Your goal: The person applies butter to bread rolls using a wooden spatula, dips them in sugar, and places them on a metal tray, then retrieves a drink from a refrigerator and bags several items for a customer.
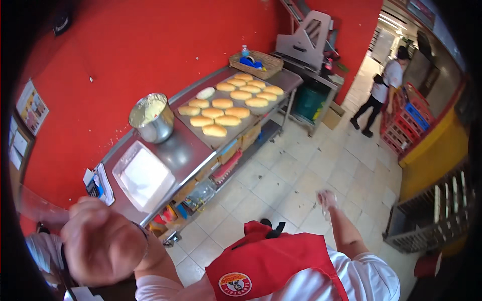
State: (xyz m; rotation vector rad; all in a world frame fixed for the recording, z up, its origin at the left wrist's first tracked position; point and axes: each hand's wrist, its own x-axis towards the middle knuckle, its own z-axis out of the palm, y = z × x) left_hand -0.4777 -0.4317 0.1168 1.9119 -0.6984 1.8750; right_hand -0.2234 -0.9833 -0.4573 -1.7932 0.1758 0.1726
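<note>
My left hand (103, 241) is raised close up at the lower left, blurred, with its fingers curled in. Whatever it may hold is hidden. Stretched out over the floor, my right hand (327, 199) is covered by a clear plastic glove; its fingers are too small and blurred to read. On the steel table to the left stand a white rectangular tub (143, 175) and a metal mixing bowl (151, 118) with pale cream inside. Beyond them, oval bread rolls (222, 103) lie in rows on a tray, one (205, 93) of them whitish on top. Neither hand touches these things.
A wicker basket (271, 64) sits at the table's far end, beside a grey machine (306, 40). Another person (386, 85) stands by red crates (401, 128) near the doorway. At right is a dark slatted crate (432, 215). Boxes and packages fill the shelf below the table.
</note>
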